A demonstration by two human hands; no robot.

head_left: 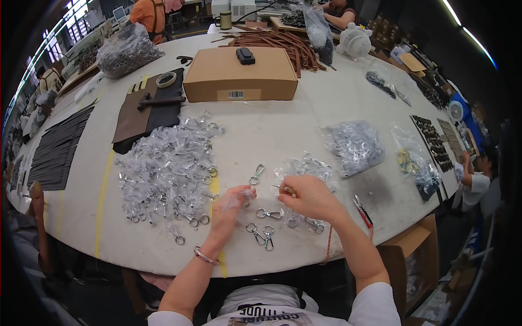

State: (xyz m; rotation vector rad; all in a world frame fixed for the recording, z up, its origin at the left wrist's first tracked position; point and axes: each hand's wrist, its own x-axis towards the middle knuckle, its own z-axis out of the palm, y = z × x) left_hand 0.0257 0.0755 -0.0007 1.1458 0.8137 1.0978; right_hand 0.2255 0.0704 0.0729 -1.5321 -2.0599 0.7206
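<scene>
Above the table (247, 136), pinching a metal clip (288, 190) in the right hand (309, 194), with clear plastic (236, 201) gripped in the left hand (224, 216). Probably light, stiff and slick — best held around the middle, clear of moving parts.

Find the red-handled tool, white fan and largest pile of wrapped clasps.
Red-handled tool (364, 215), head view: on a red handle.
White fan (355, 42), head view: on its grille.
Largest pile of wrapped clasps (166, 169), head view: on its middle.
</scene>
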